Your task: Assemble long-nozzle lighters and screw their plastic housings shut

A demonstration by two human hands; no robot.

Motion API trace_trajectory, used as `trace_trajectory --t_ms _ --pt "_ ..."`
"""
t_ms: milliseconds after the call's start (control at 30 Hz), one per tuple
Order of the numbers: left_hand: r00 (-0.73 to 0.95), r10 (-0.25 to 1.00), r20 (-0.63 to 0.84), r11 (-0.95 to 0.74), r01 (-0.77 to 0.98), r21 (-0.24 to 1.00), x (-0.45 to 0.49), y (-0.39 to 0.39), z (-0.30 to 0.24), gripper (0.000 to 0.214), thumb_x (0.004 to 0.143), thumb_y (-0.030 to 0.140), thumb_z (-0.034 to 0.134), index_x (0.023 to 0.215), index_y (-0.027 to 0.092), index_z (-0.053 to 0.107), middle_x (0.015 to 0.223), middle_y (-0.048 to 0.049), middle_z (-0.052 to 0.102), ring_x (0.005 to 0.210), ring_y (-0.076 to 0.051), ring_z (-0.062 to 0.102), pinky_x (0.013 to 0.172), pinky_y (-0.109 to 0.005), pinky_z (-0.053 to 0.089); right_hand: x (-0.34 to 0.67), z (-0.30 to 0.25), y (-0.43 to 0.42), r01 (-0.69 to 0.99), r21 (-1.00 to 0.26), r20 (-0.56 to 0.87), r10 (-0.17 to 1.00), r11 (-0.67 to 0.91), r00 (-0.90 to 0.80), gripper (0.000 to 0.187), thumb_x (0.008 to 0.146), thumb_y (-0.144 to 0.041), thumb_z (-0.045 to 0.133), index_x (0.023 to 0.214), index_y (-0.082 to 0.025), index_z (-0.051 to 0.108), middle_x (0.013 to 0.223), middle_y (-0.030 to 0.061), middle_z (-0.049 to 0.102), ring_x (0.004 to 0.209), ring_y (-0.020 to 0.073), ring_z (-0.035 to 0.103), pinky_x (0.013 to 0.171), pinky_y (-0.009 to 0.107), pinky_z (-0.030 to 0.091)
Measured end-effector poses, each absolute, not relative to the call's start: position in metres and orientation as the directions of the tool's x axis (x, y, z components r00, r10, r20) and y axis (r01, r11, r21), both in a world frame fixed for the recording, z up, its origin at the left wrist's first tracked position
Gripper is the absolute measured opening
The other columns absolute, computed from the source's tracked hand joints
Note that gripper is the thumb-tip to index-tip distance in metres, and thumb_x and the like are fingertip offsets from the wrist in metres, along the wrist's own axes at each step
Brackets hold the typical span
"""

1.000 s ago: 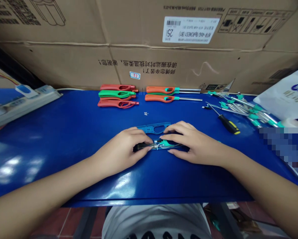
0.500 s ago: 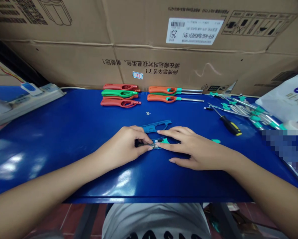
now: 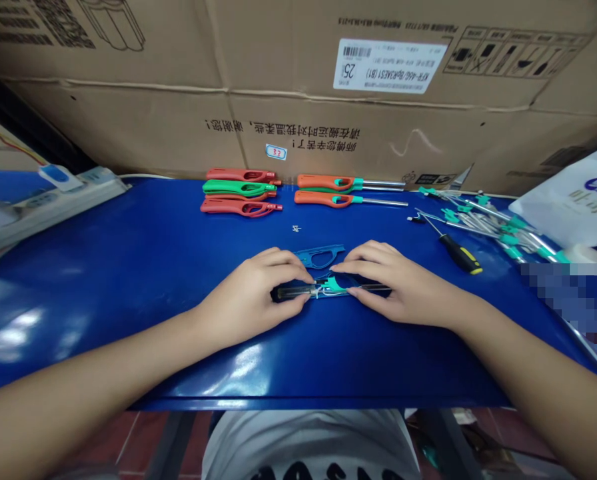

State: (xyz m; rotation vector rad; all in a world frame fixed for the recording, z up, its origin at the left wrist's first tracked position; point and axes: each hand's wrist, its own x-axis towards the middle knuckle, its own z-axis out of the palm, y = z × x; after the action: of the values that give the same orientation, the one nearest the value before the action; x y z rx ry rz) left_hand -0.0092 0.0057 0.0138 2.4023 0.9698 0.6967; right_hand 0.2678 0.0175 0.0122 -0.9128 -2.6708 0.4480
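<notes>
Near the middle of the table, a partly assembled utility lighter (image 3: 323,291) lies crosswise between my hands. It shows a dark fuel tank (image 3: 293,291) at the left, a teal trigger (image 3: 333,285) in the middle and thin white wires. My left hand (image 3: 263,283) holds the tank end between thumb and fingers. My right hand (image 3: 388,280) pinches the lighter just right of the trigger, hiding part of the tube end. A loose blue handle half (image 3: 321,256) with a trigger opening lies just behind, apart from the lighter.
Red and green lighter handles (image 3: 239,189) are stacked at the back, beside orange lighters with metal tubes (image 3: 348,198). At right lie a screwdriver (image 3: 461,253), several metal tubes with teal parts (image 3: 508,230) and a white bag (image 3: 573,193). A power strip (image 3: 58,203) stands left; a cardboard box (image 3: 168,127) walls the back.
My right hand's fingers have drawn back to the right and closed around the lighter, uncovering the teal trigger. My left hand has barely shifted, still on the tank end.
</notes>
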Motion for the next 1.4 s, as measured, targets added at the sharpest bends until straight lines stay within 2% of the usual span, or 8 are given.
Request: trace_trajectory --t_ms 167,433,567,700,867,1067,1267,1400 --pt "0.756 0.599 0.262 -0.764 0.444 0.468 -0.009 0.005 0.008 0.024 0.099 0.020 0.055 0.119 0.021 0.069 0.119 -0.0082 0.066 0.112 -0.021 0.061 0.100 -0.037 0.049 0.267 0.008 0.019 0.517 -0.404 0.167 0.616 0.755 -0.770 0.027 0.099 -0.025 0.054 0.124 -0.023 0.062 0.114 0.0090 0.068 0.106 0.0232 0.059 0.093 0.042 0.043" --pt "0.740 0.610 0.282 -0.775 0.486 0.404 -0.012 0.010 0.015 0.025 0.098 0.024 0.055 0.120 0.022 0.067 0.121 -0.0084 0.067 0.111 -0.023 0.062 0.099 -0.038 0.049 0.267 0.011 0.019 0.514 -0.422 0.178 0.624 0.747 -0.761 0.026 0.099 -0.025 0.054 0.123 -0.024 0.064 0.113 0.0078 0.069 0.105 0.0226 0.060 0.095 0.042 0.043" --pt "0.718 0.638 0.278 -0.766 0.559 0.317 -0.022 0.023 0.024 0.024 0.098 0.023 0.052 0.114 0.021 0.069 0.111 -0.0071 0.072 0.104 -0.023 0.064 0.094 -0.037 0.052 0.273 0.010 0.024 0.575 -0.344 0.231 0.661 0.742 -0.714 0.037 0.098 -0.016 0.047 0.127 -0.026 0.065 0.122 0.0100 0.066 0.112 0.0254 0.058 0.097 0.046 0.045" --pt "0.697 0.680 0.227 -0.733 0.645 0.215 -0.033 0.038 0.024 0.023 0.096 0.026 0.053 0.111 0.020 0.070 0.111 -0.0069 0.072 0.105 -0.024 0.065 0.092 -0.038 0.052 0.278 0.007 0.030 0.642 -0.248 0.211 0.687 0.726 -0.695 0.050 0.094 -0.009 0.045 0.137 -0.027 0.061 0.140 0.0112 0.057 0.126 0.0298 0.050 0.105 0.054 0.042" --pt "0.692 0.704 0.157 -0.709 0.672 0.216 -0.041 0.045 0.026 0.024 0.094 0.032 0.056 0.109 0.021 0.071 0.106 -0.0060 0.073 0.098 -0.023 0.068 0.087 -0.035 0.053 0.279 0.003 0.031 0.681 -0.222 0.151 0.715 0.698 -0.683 0.051 0.094 -0.010 0.044 0.138 -0.030 0.061 0.143 0.0109 0.055 0.129 0.0306 0.049 0.105 0.057 0.043" --pt "0.706 0.701 0.099 -0.702 0.659 0.270 -0.044 0.044 0.034 0.025 0.090 0.032 0.059 0.108 0.022 0.074 0.106 -0.0057 0.074 0.093 -0.022 0.070 0.085 -0.033 0.055 0.277 0.005 0.031 0.672 -0.258 0.173 0.718 0.694 -0.675 0.043 0.097 -0.015 0.046 0.133 -0.029 0.064 0.137 0.0111 0.059 0.124 0.0295 0.052 0.103 0.054 0.045" --pt "0.731 0.679 0.071 -0.721 0.645 0.253 -0.044 0.043 0.036 0.033 0.088 0.031 0.060 0.117 0.022 0.073 0.118 -0.0074 0.072 0.103 -0.025 0.070 0.093 -0.037 0.056 0.277 0.001 0.034 0.696 -0.287 0.204 0.752 0.658 -0.626 0.033 0.095 -0.020 0.053 0.126 -0.025 0.065 0.129 0.0103 0.064 0.117 0.0281 0.057 0.100 0.051 0.048" --pt "0.757 0.648 0.085 -0.751 0.616 0.238 -0.045 0.046 0.029 0.033 0.093 0.033 0.056 0.120 0.021 0.073 0.119 -0.0083 0.073 0.108 -0.026 0.069 0.097 -0.041 0.055 0.278 -0.003 0.039 0.701 -0.314 0.239 0.768 0.641 -0.595 0.025 0.093 -0.020 0.059 0.116 -0.023 0.067 0.122 0.0089 0.067 0.112 0.0263 0.060 0.098 0.048 0.049"
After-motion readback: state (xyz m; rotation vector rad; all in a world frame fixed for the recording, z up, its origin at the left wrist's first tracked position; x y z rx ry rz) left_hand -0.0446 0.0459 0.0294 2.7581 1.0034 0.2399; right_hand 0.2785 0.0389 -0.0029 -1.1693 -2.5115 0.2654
